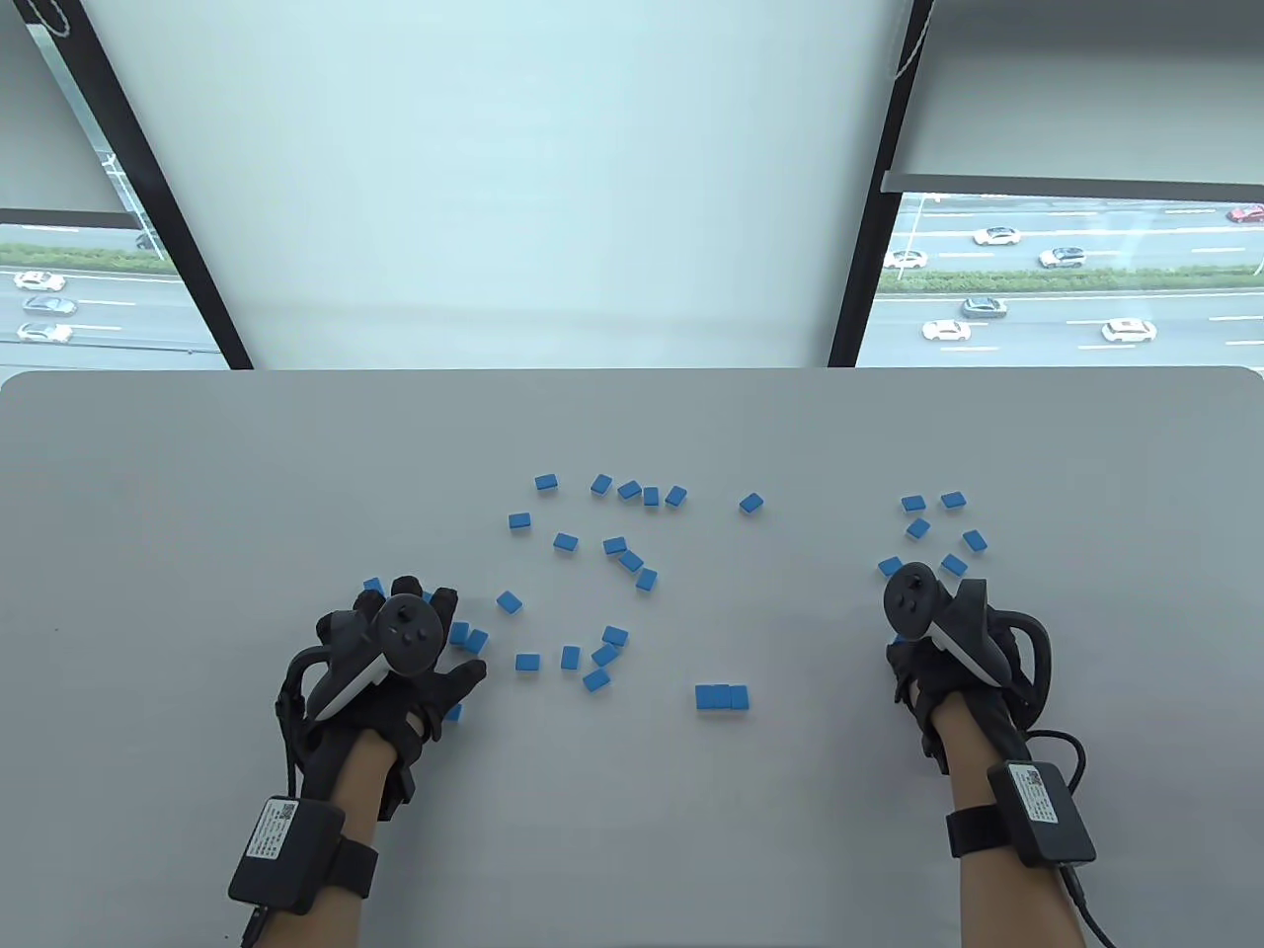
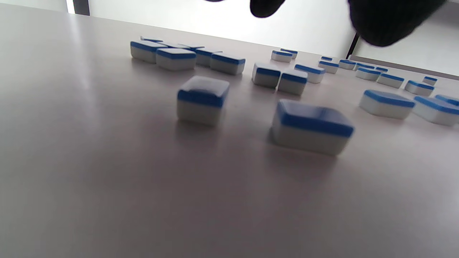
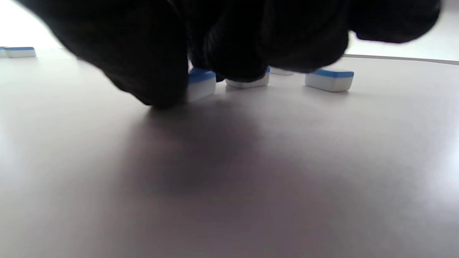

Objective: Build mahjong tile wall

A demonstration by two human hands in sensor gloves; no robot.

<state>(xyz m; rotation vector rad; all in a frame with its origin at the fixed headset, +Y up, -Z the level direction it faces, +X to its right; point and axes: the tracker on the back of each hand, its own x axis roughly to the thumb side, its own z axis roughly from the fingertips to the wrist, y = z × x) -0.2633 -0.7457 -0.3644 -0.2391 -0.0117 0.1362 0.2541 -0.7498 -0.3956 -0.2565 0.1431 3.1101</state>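
One table (image 1: pixel 197 474). Two gloved hands, left hand (image 1: pixel 395 681) and right hand (image 1: pixel 953 671), each with one tracker. About thirty blue tiles (image 1: pixel 565 540) (a few hide under the hands, so no exact total). A short row (image 1: pixel 721 697) holds two or three. Seventeen lie loose beyond the row, some five to its left, and seven to its right.

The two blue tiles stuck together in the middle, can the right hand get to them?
Probably yes. The joined pair of tiles lies on bare table to the left of the right hand, nothing between them. That hand's fingers already curl over another tile, though.
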